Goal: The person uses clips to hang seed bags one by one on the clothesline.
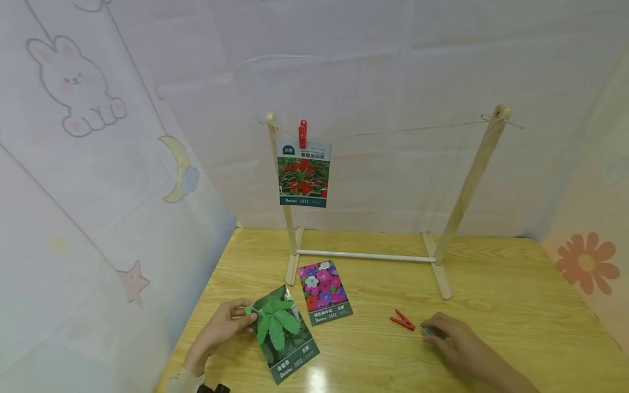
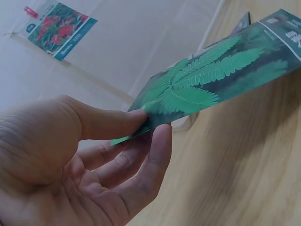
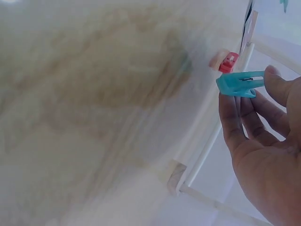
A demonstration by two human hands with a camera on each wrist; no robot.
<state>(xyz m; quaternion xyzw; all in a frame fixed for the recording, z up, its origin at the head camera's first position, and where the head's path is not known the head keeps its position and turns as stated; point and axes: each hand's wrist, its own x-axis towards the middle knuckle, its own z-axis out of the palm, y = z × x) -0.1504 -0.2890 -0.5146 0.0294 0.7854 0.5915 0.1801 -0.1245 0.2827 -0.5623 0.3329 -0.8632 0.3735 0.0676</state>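
Note:
My left hand (image 1: 221, 330) pinches the upper left edge of a seed packet (image 1: 282, 333) printed with green leaves. In the left wrist view, thumb and fingers close on the corner of this packet (image 2: 211, 70), which is tilted above the table. My right hand (image 1: 459, 344) is low over the table at the right. Between its thumb and fingers it holds a teal clothespin (image 3: 240, 84), mostly hidden in the head view. A red clothespin (image 1: 403, 320) lies just left of that hand. Another packet (image 1: 325, 292), with pink and purple flowers, lies flat beside the leaf packet.
A wooden stand with two posts (image 1: 469, 191) and a white crossbar (image 1: 363, 255) stands at the back. Twine (image 1: 393, 131) runs between the post tops. From it hangs a red-flower packet (image 1: 303, 177), clipped by a red clothespin (image 1: 302, 134). Decorated sheets surround the wooden table (image 1: 383, 365).

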